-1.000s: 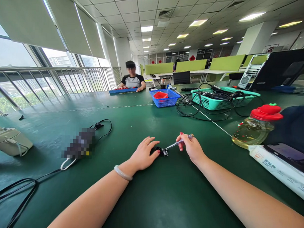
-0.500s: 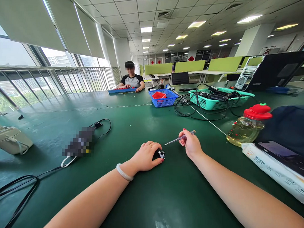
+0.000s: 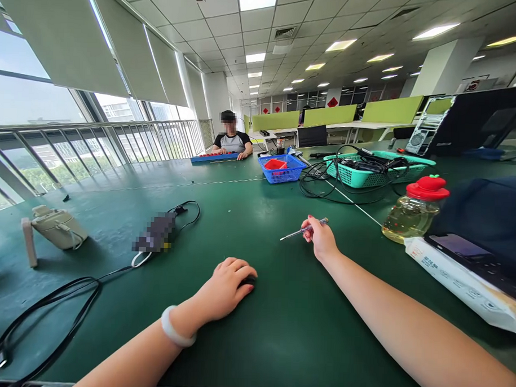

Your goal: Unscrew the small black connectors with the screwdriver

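Observation:
My left hand [image 3: 230,287] is low over the green table [image 3: 257,216], its fingers curled around a small black object [image 3: 248,280]. Most of that object is hidden beneath the fingers, so its kind does not show. My right hand [image 3: 322,238] grips a thin screwdriver [image 3: 298,234] by its clear handle. The metal shaft points left, and its tip is free in the air or just above the tabletop, well apart from my left hand.
A dark blurred-out device [image 3: 157,232] with black cables lies left, near a beige bag [image 3: 62,227]. On the right are a red-lidded bottle [image 3: 413,213], a white packet [image 3: 450,276] and a phone [image 3: 467,251]. Behind stand a blue basket [image 3: 284,174], a green basket [image 3: 355,177] and a seated person [image 3: 232,139].
My left hand has moved left and nearer to me, taking the small black object away from the screwdriver tip. The right hand keeps its grip with little movement. The view has shifted slightly.

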`<action>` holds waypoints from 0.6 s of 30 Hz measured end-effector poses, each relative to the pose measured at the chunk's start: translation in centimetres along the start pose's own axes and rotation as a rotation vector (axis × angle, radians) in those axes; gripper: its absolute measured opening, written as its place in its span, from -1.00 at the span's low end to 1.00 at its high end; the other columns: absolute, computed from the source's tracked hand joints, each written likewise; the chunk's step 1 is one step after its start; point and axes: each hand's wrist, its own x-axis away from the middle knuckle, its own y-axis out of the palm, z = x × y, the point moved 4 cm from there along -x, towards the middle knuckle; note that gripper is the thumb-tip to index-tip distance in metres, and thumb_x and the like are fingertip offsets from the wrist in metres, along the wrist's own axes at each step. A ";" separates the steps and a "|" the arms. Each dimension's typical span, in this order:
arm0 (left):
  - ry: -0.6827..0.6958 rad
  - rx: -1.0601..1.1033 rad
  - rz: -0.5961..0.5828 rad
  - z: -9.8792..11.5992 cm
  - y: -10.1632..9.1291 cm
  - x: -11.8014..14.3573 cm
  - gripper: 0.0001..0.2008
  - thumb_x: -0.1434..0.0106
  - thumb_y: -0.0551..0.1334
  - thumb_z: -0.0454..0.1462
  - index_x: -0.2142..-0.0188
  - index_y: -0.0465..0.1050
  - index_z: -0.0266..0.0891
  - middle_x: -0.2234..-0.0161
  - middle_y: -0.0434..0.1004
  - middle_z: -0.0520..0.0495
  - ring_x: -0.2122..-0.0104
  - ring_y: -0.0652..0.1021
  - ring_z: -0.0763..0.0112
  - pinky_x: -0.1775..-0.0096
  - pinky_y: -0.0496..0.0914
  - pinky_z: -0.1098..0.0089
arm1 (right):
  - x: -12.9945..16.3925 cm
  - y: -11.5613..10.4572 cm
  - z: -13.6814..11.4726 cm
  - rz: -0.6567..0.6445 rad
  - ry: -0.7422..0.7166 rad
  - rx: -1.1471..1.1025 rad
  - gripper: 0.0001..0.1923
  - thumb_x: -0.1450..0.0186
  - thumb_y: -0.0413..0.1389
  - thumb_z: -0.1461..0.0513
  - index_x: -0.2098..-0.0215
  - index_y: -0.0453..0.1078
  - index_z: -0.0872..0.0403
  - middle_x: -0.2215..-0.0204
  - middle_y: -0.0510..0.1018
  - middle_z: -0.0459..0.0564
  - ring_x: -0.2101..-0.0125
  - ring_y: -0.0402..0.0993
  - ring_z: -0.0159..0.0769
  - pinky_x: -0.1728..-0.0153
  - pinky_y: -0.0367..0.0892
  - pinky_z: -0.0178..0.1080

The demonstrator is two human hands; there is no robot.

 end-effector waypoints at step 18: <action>-0.902 -0.220 0.677 -14.3 -13.6 18.1 -0.49 -0.25 0.05 0.00 -0.13 0.34 -0.11 0.08 0.56 -0.11 0.20 0.57 0.21 0.22 0.41 0.32 | 0.4 0.0 0.3 0.003 0.014 -0.016 -0.58 -0.10 0.24 -0.07 0.65 0.37 0.07 0.79 0.23 -0.16 0.71 0.15 -0.48 0.72 0.11 -0.38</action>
